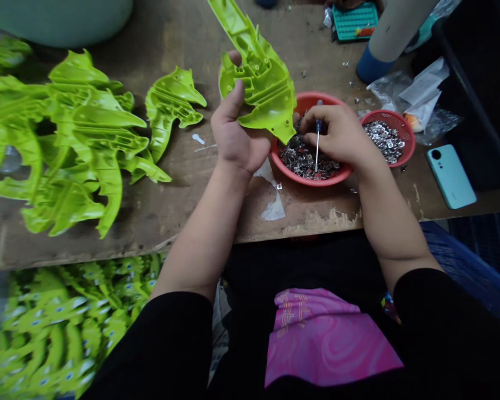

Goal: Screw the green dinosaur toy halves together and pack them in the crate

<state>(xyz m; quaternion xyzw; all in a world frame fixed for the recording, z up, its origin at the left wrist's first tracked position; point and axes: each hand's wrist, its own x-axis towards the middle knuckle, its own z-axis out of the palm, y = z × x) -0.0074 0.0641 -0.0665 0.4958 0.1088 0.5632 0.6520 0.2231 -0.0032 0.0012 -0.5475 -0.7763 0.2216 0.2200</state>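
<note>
My left hand (244, 130) is closed round a lime-green plastic shell half (260, 83), its ribbed inner side turned up. My right hand (337, 130) is over a red bowl (316, 180), with a small screwdriver (318, 141) between its fingers. The screwdriver's shaft points down into the small metal parts (294, 153) heaped in the bowl. What the other right fingers touch among the parts is hard to make out. Part of the shell hangs over the bowl's left rim, close to my right fingers.
More green shell halves (83, 133) are piled at the left, one (170, 111) apart. A red basket (410, 139) of metal clips, a phone (451, 176), plastic wrap and a pale post (391, 39) are at the right. A bin of green pieces (62, 328) stands below the table's front edge.
</note>
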